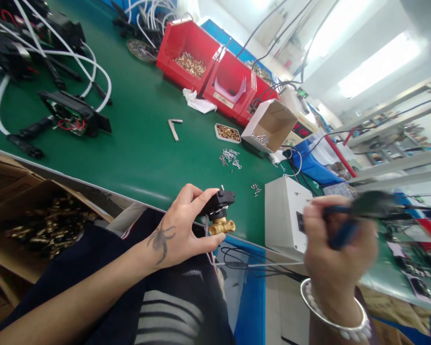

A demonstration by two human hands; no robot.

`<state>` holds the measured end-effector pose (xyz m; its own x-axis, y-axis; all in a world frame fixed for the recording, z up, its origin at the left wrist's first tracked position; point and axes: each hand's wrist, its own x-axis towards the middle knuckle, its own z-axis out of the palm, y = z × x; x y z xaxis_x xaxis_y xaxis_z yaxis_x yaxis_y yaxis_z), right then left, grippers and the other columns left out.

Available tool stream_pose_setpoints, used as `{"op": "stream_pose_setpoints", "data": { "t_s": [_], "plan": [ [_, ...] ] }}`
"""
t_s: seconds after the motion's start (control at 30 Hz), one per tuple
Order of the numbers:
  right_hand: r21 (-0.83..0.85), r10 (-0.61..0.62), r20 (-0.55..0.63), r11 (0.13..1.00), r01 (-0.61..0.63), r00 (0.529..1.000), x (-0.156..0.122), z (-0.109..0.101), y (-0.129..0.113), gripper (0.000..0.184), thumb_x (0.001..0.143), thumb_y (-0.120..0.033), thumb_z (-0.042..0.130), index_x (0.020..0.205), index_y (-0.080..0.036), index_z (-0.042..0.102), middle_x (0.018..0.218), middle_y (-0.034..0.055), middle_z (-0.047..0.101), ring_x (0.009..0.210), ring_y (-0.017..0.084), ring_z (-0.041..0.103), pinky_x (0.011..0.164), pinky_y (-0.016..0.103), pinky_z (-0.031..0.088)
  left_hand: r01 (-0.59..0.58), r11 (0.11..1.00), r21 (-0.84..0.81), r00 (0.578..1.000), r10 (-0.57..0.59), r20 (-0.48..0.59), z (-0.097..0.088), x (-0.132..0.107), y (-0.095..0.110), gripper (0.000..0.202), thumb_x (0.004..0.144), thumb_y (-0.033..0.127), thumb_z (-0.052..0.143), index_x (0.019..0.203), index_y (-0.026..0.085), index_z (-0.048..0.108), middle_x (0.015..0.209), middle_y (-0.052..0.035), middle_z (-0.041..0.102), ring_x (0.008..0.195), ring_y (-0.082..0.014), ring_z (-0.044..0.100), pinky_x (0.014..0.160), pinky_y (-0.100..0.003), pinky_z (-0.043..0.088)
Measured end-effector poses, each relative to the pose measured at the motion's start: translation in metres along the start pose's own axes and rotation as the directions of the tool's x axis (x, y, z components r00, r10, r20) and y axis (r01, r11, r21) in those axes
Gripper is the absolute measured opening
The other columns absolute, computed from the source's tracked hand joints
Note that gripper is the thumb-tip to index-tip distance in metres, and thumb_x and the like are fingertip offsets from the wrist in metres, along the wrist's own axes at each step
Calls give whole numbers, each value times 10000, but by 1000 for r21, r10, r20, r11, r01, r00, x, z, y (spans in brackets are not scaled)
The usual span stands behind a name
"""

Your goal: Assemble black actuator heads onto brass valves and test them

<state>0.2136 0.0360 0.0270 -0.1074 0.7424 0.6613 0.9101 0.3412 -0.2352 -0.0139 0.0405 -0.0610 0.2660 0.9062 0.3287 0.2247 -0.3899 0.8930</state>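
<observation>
My left hand (185, 225) is closed around a small brass valve (221, 225) with a black cap (219, 201), held just off the near edge of the green table (140, 143). My right hand (335, 244) is wrapped round the handle of a dark power screwdriver (362, 211), which is smeared by motion; it hovers to the right of the valve, in front of a white control box (283, 215). A bracelet circles my right wrist. A few loose screws (255, 189) lie on the table just beyond the valve.
Red bins (190, 45) with brass fittings stand at the back, beside an open cardboard box (271, 124) and a small tray of brass parts (227, 132). A scatter of screws (230, 158), black parts with white hoses (57, 72) and a carton of brass fittings (46, 225) lie left.
</observation>
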Motion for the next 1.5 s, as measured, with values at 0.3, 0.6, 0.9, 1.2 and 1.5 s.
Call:
{"op": "stream_pose_setpoints", "data": {
  "t_s": [0.3,0.6,0.9,1.2,1.5],
  "plan": [
    [16,-64,285,998,63,956,5,-8,-4,152,892,-153,582,1010,-234,634,840,13,634,648,147,572,577,262,439,-3,1000,5,1000,3,-2,0,0,0,685,788,299,739,1411,174,480,1115,-61,491,1033,-210,572,937,-396,577],
    [-15,-134,427,988,156,894,11,-12,-4,164,891,-149,560,1016,-227,631,822,22,628,620,152,565,559,270,436,5,1000,8,1000,-5,0,0,-1,-1,703,782,296,750,1415,165,475,1113,-61,488,1025,-208,571,923,-398,583],
    [31,-160,523,985,169,837,6,-6,-2,186,873,-113,547,989,-233,629,778,5,610,636,159,587,570,272,447,-2,1000,-7,1000,2,7,0,0,-1,696,783,292,753,1407,136,487,1105,-64,489,1025,-210,569,939,-412,581],
    [21,-226,558,966,258,799,9,-7,-2,207,855,-98,540,988,-231,625,762,-1,605,611,149,557,534,259,398,-6,1000,-4,1000,6,18,-1,1,-2,701,794,304,743,1416,123,476,1118,-77,482,1037,-219,562,937,-424,587],
    [45,-221,527,971,233,821,9,-6,-7,179,886,-106,505,954,-234,610,728,-1,565,589,154,525,523,268,394,-4,1000,-15,1000,4,13,-1,2,-2,684,793,302,737,1408,183,463,1121,-67,478,1043,-224,569,925,-433,595]
  ]
}}
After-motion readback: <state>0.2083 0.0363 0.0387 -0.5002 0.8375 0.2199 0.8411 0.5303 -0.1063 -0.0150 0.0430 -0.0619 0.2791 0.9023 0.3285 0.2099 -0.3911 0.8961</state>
